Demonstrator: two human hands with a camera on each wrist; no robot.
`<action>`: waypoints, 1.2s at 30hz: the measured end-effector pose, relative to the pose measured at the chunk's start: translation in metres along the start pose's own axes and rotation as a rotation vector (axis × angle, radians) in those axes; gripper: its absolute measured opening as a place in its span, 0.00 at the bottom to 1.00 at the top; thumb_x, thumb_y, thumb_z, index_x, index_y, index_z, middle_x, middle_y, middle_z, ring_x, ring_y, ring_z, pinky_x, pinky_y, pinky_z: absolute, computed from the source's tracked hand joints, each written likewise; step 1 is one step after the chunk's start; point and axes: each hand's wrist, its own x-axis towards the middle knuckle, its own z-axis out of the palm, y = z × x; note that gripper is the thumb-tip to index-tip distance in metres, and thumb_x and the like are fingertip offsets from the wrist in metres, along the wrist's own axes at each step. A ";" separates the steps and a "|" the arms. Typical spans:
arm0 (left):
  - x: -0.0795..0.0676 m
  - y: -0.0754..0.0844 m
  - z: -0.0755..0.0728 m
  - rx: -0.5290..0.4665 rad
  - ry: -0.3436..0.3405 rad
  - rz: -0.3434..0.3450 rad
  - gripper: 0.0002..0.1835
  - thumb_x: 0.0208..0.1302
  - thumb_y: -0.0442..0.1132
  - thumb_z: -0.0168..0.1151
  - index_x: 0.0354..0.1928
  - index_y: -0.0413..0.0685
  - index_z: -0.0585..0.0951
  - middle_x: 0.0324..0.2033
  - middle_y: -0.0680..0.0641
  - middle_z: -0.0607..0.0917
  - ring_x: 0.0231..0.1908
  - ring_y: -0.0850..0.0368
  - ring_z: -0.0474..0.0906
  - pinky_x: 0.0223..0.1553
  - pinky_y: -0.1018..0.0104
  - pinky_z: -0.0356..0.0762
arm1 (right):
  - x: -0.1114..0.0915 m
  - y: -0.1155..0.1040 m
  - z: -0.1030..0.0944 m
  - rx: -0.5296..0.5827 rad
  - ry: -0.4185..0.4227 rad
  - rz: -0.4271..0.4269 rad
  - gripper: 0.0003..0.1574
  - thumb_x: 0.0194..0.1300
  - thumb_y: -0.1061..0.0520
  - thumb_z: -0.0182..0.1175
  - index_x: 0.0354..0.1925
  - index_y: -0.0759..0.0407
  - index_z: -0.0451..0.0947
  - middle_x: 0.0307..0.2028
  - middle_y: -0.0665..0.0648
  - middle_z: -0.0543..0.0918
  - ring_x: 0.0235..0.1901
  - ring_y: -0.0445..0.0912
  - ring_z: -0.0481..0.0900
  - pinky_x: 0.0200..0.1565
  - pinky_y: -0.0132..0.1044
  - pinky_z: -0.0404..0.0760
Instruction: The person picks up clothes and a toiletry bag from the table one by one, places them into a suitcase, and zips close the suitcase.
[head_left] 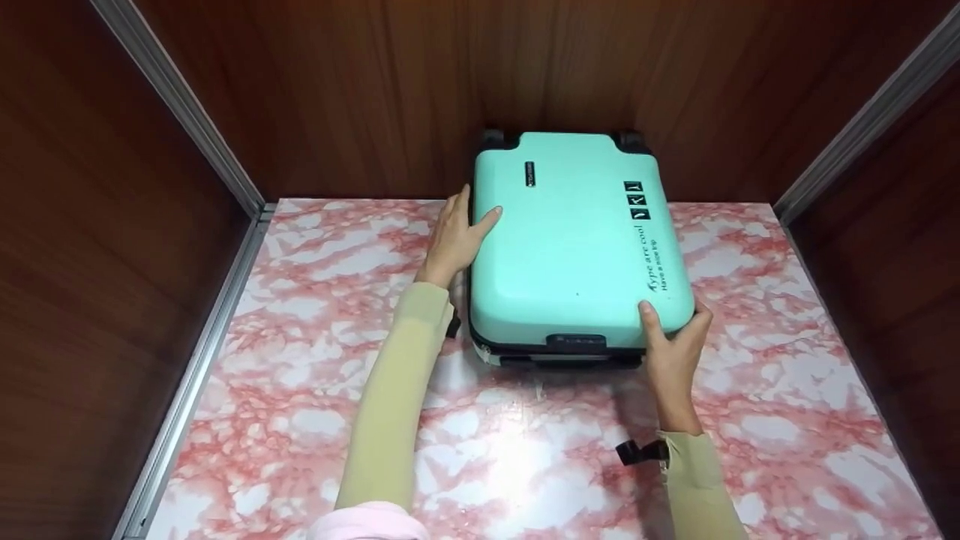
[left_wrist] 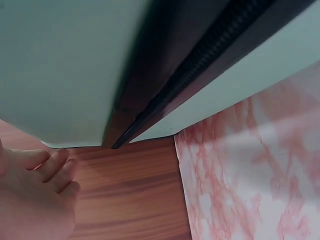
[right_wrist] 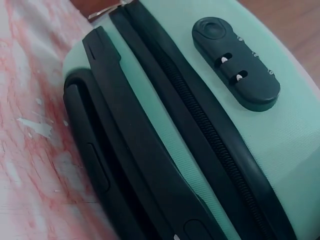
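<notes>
A mint-green hard-shell suitcase (head_left: 574, 240) lies flat at the back of the marbled surface, its wheels toward the wooden wall. My left hand (head_left: 456, 234) holds its left side, thumb on the top shell and fingers along the edge. The left wrist view shows that hand (left_wrist: 37, 195) beside the pale shell (left_wrist: 60, 70) and the dark zipper band. At the near right corner, my right hand (head_left: 675, 352) grips the case with its thumb on top; its fingertips are partly hidden. In the right wrist view appear the black combination lock (right_wrist: 237, 65), zipper (right_wrist: 200, 117) and side handle (right_wrist: 135, 125).
Red-and-white marbled sheeting (head_left: 300, 420) covers the work surface. A dark wooden panel (head_left: 420, 90) rises close behind the suitcase. Metal rails (head_left: 187, 112) and more wooden panels border the left and right sides.
</notes>
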 end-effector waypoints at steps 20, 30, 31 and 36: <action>-0.034 -0.012 0.008 -0.084 0.061 -0.009 0.40 0.76 0.66 0.44 0.76 0.43 0.66 0.71 0.40 0.69 0.68 0.47 0.67 0.67 0.53 0.63 | -0.007 -0.008 -0.005 0.074 -0.044 -0.038 0.46 0.68 0.55 0.67 0.71 0.71 0.54 0.64 0.68 0.66 0.58 0.51 0.68 0.56 0.38 0.67; -0.078 -0.023 0.014 -0.023 0.059 0.036 0.34 0.81 0.60 0.38 0.69 0.41 0.75 0.63 0.40 0.78 0.59 0.45 0.76 0.60 0.51 0.71 | -0.006 -0.007 -0.009 0.093 -0.054 -0.035 0.45 0.68 0.55 0.67 0.71 0.69 0.54 0.63 0.66 0.66 0.57 0.48 0.69 0.55 0.38 0.68; -0.082 -0.024 0.014 -0.024 0.066 0.044 0.33 0.82 0.59 0.39 0.68 0.41 0.76 0.61 0.40 0.79 0.58 0.46 0.77 0.59 0.52 0.72 | -0.006 -0.007 -0.008 0.085 -0.050 -0.039 0.45 0.68 0.55 0.67 0.71 0.70 0.55 0.63 0.66 0.67 0.57 0.48 0.69 0.55 0.38 0.68; -0.100 -0.031 0.016 0.003 0.128 0.080 0.22 0.81 0.51 0.48 0.52 0.42 0.84 0.45 0.44 0.86 0.45 0.50 0.83 0.48 0.55 0.78 | -0.006 -0.004 -0.008 0.053 -0.047 -0.062 0.44 0.68 0.56 0.66 0.71 0.71 0.56 0.62 0.66 0.67 0.53 0.47 0.69 0.52 0.36 0.67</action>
